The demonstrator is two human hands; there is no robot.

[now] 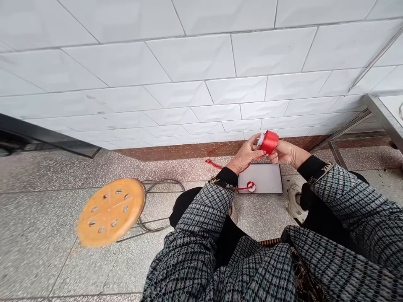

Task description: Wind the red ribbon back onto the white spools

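The left hand and the right hand have their fingers closed around a round red ribbon roll, holding it in the air above a flat white rectangular board. A thin red ribbon hangs loose near the left hand, and a small round white piece lies on the board. On the left stands a round orange stool, and behind is a white tiled wall.

I can't read any words or numbers here, not on the red ribbon roll or the white box.
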